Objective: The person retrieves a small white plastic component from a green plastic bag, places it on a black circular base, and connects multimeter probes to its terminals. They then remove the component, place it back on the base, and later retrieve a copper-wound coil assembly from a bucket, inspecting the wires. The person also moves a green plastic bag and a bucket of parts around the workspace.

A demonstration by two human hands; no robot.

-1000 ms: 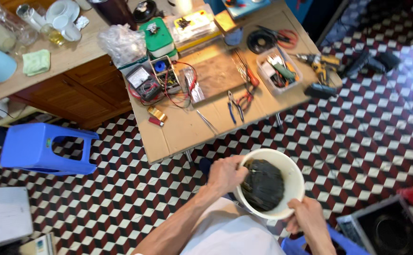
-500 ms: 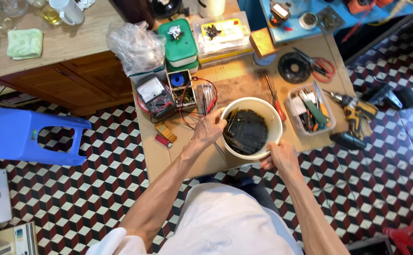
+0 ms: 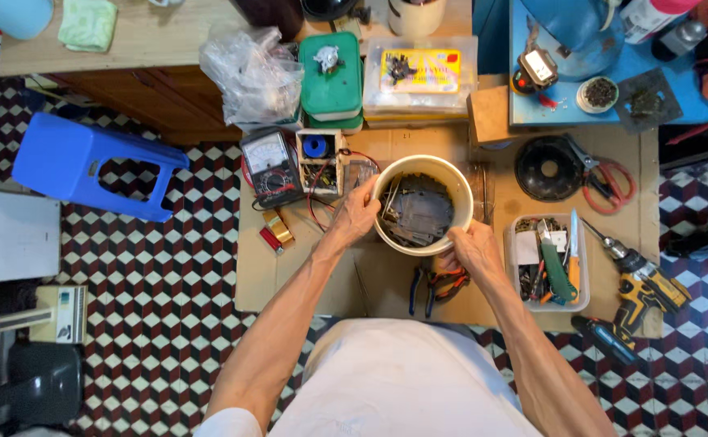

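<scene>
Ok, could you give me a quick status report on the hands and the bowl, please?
Left hand and right hand grip the rim of the cream bowl of dark parts. Bowl over workbench. Pliers beside right hand.

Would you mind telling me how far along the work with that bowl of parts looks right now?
Done: the cream bowl, full of dark metal parts, sits on the cardboard-covered table. In hand: the left hand and right hand grip its rim on opposite sides. Left: the pliers lie untouched below the bowl, and nothing has been taken out of it.

A white sleeveless shirt (image 3: 402, 380) covers the torso at six o'clock; both forearms are bare, without watch or rings.
</scene>
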